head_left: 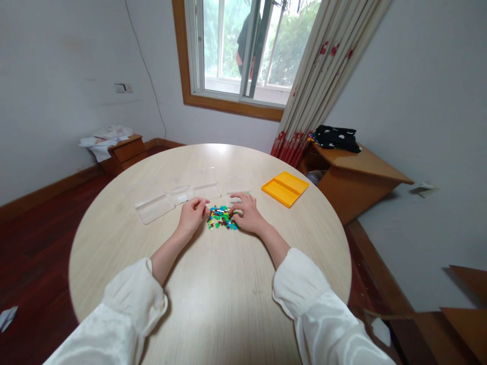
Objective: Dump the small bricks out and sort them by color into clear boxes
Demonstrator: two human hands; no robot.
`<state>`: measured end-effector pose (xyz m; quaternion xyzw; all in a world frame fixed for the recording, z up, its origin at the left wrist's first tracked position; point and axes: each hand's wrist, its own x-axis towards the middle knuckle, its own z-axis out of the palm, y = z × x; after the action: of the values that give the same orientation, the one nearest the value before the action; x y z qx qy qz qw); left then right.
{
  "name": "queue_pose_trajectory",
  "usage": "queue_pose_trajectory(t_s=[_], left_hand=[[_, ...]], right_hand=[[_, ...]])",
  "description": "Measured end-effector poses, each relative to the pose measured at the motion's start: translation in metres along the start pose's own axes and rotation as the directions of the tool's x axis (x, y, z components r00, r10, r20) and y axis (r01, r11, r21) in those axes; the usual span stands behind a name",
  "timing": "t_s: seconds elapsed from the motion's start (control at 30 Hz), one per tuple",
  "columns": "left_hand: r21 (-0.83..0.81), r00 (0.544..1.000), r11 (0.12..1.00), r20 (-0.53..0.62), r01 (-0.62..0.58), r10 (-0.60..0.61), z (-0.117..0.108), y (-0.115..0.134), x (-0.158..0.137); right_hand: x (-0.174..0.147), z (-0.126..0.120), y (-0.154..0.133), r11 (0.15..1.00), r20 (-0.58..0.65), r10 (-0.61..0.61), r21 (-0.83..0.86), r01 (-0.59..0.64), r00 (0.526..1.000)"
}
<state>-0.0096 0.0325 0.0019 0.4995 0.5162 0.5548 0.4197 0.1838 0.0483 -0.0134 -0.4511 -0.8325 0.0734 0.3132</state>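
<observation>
A small heap of colourful building-block pieces (220,219) in green, blue, brown and yellow lies near the middle of the round table (213,284). At its left edge is my left hand (193,217), thumb and forefinger pinched together; whatever they hold is too small to make out. From the right, my right hand (248,213) reaches over the heap with curved fingers apart, the tips at the pieces. Just behind that hand sits a clear plastic case (233,196), partly covered by the fingers.
Clear plastic trays (154,209) stand in a row toward the back left, among them a small middle one (180,194) and another tray (207,190). An orange two-part tray (285,189) lies at the back right. Beyond the table are a curtain (323,66) and a wooden cabinet (353,172).
</observation>
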Motion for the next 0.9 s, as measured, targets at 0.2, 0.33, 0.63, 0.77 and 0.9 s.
queue_pose_trajectory(t_s=[0.2,0.33,0.63,0.77,0.9], left_hand=[[0.006,1.000,1.000,-0.006,-0.007,0.007,-0.001,-0.001,0.000],[0.036,1.000,0.999,-0.011,-0.029,0.029,-0.002,-0.002,0.002],[0.064,0.988,0.990,0.099,-0.126,0.119,0.001,-0.007,0.001],[0.142,0.977,0.973,0.137,-0.181,0.162,0.002,-0.008,-0.002],[0.169,0.970,0.962,0.152,-0.214,0.189,0.004,-0.009,-0.004]], right_hand=[[0.000,0.002,0.001,1.000,-0.012,0.000,0.022,0.001,1.000],[0.001,0.005,0.003,0.999,-0.056,-0.007,0.043,0.010,0.998],[0.005,0.005,-0.004,0.997,-0.184,-0.011,0.076,0.025,0.983],[0.006,0.007,-0.010,0.995,-0.171,-0.033,0.091,0.049,0.985],[0.006,0.011,-0.017,0.991,-0.136,-0.070,0.101,0.084,0.988]])
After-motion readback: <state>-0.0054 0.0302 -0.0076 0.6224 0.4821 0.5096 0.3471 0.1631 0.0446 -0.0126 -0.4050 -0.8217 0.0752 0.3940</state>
